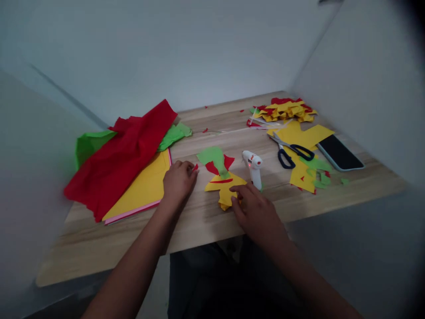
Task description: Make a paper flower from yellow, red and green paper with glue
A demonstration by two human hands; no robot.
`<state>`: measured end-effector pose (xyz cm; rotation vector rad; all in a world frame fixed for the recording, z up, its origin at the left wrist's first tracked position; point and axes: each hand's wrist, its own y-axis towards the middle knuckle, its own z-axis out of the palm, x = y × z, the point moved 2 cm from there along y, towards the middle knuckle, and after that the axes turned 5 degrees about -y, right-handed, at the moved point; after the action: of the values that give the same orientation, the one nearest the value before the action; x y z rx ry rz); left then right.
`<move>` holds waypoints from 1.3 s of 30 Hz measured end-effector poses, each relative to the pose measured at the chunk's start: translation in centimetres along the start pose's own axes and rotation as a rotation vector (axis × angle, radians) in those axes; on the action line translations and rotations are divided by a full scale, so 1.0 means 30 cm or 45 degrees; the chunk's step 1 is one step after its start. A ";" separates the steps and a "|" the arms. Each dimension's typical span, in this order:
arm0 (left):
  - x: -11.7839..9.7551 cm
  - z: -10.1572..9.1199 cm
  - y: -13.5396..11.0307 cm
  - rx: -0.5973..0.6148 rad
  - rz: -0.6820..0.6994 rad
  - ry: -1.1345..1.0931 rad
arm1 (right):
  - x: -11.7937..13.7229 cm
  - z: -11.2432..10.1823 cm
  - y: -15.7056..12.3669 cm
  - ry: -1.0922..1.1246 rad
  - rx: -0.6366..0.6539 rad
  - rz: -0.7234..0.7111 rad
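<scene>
Between thumb and fingers, my left hand [180,179] pinches a small red paper scrap [195,167]. It is left of a cluster of cut paper: a green piece [212,156], red pieces [228,162] and a yellow piece [229,196]. My right hand [255,208] is at the right edge of the yellow piece, its fingers apart and slightly bent. Whether its fingertips touch the paper, I cannot tell. Just beyond that hand a white glue gun [254,166] stands on the table, with a small red light showing.
Red crepe paper [129,155] lies over green paper and yellow sheets [142,184] at left. To the right are scissors [288,149], yellow paper [312,135], green scraps [320,165] and a phone [341,153]. A pile of yellow and red pieces [288,110] sits near the back wall.
</scene>
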<state>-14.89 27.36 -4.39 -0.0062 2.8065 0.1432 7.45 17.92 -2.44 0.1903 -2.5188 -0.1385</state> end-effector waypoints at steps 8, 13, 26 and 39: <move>0.024 -0.014 -0.049 0.008 -0.183 -0.332 | -0.129 -0.082 -0.062 0.008 -0.238 0.108; 0.025 -0.001 -0.085 -0.051 -0.177 -0.502 | -0.217 -0.032 0.049 -0.060 -0.448 0.158; -0.126 0.035 -0.119 0.092 0.036 -1.023 | -0.253 0.047 0.162 0.530 -0.501 0.358; -0.174 0.048 -0.143 0.034 -0.010 -0.737 | -0.287 0.051 0.165 0.861 -0.611 0.426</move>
<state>-9.41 23.17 -4.46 0.0262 2.2295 0.0875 13.00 24.33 -7.84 -0.3276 -1.7499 -0.4511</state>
